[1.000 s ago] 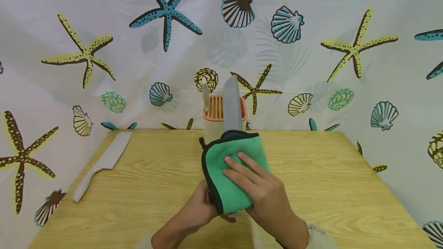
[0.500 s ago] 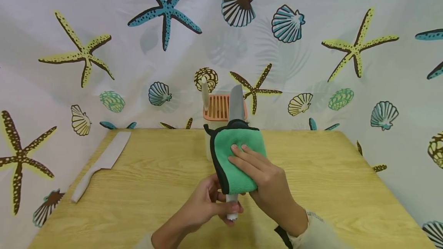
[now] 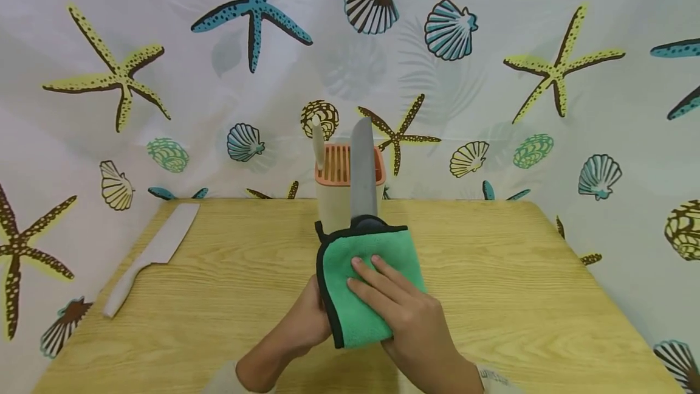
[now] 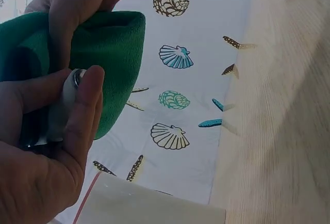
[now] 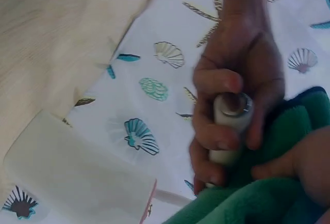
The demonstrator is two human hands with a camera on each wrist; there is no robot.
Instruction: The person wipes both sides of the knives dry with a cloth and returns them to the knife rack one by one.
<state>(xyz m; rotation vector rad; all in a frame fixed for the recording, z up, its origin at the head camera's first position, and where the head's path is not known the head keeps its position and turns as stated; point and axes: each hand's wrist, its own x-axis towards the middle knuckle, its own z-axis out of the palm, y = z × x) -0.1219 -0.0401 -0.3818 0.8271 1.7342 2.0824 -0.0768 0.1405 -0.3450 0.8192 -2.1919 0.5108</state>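
A kitchen knife (image 3: 363, 169) points up and away at the centre of the head view, the lower part covered by a green cloth (image 3: 361, 309) with black edging. My left hand (image 3: 303, 321) grips its white handle (image 5: 227, 131) from below, fingers curled round it in both wrist views. Over the cloth lies my right hand (image 3: 418, 324), fingers on top. Its thumb (image 5: 283, 164) is on the other side, so the cloth is pinched against the knife. In the head view the handle is hidden under the cloth.
A cream knife block (image 3: 332, 205) with a slotted orange top stands behind the knife, a white handle (image 3: 318, 145) sticking up from it. On the wooden table (image 3: 492, 272), a cleaver (image 3: 155, 254) lies at left. A shell-patterned curtain (image 3: 465, 108) hangs behind.
The cloth and right hand rose along the knife half a second ago, exposing the handle end. Now they are lower again, and more blade shows. The view has shifted slightly.
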